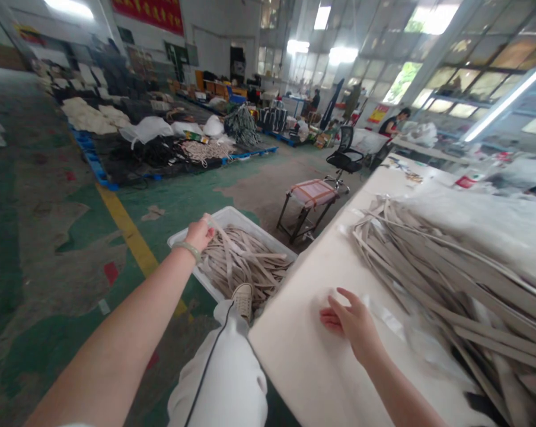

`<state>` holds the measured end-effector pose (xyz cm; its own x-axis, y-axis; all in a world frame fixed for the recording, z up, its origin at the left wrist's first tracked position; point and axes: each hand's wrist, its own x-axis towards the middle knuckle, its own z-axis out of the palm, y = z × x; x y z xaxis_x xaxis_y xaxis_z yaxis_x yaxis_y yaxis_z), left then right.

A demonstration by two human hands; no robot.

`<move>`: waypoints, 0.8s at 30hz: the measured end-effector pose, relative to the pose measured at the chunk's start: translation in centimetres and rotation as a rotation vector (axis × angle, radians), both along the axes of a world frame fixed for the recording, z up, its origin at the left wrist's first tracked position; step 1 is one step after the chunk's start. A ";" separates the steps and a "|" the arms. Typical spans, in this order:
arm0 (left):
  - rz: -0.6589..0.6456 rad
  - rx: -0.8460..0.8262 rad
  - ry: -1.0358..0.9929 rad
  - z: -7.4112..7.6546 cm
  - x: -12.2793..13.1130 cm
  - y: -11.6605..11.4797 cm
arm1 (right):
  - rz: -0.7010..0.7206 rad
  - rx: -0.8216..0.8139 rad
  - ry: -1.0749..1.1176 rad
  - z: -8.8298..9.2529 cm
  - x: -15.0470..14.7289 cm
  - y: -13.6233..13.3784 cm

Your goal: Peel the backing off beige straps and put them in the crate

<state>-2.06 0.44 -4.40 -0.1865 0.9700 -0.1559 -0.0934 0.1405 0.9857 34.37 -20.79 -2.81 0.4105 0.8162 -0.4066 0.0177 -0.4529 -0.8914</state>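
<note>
**Left grip.** The left hand (200,232) is extended forward and down over the near-left rim of the white bin (179,240), which stands on the floor. The fingers are closed on one end of a beige strip (225,244). From the grip the strip runs away to the right and downward, into the bin. Its long axis follows the bin's long side, and its far end is lost among the loose strips (254,267) that fill the bin. A pale bracelet (188,249) sits on the wrist.

**Right grip.** The right hand (350,320) lies to the right of the bin, palm down on the white-covered table (294,356). The fingers are spread and point back toward the bin. The hand is open and holds nothing.

**Relation of note.** The held strip and the bin contents lie on the left hand's side. The right hand is well apart from the bin, beyond the table edge. It is nearer to the large pile of strips (428,267), which lies on the table further right of the bin, with its long axes fanning along the table. The right hand does not touch that pile.

**Surroundings.** A shoe (242,299) rests against the bin's near edge, between the bin and the table. A low stool (312,194) stands beyond the bin.
</note>
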 end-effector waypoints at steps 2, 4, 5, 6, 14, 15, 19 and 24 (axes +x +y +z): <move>0.008 -0.043 0.000 0.6 2.1 -1.7 | 0.003 0.036 -0.221 -0.5 3.9 -3.1; -0.054 -0.067 0.008 1.5 5.0 -3.8 | 0.015 0.063 -0.564 -0.7 7.7 -6.6; -0.114 -0.069 0.015 2.1 6.7 -5.0 | 0.018 0.083 -0.755 -0.8 9.4 -8.1; -0.190 -0.065 0.023 2.9 8.6 -6.2 | 0.025 0.114 -0.930 -0.9 10.8 -9.3; -1.097 0.154 0.486 9.9 23.2 -16.2 | 0.108 0.209 -1.164 -2.4 14.3 -9.4; -1.148 0.216 0.557 9.9 24.6 -17.2 | 0.097 0.210 -1.149 -2.5 14.3 -9.1; -1.065 0.247 0.625 7.5 28.8 -19.8 | 0.061 0.247 -1.077 -2.5 13.9 -9.0; -1.006 0.042 0.543 3.0 31.9 -21.3 | 0.009 0.348 -0.901 -2.4 14.5 -8.8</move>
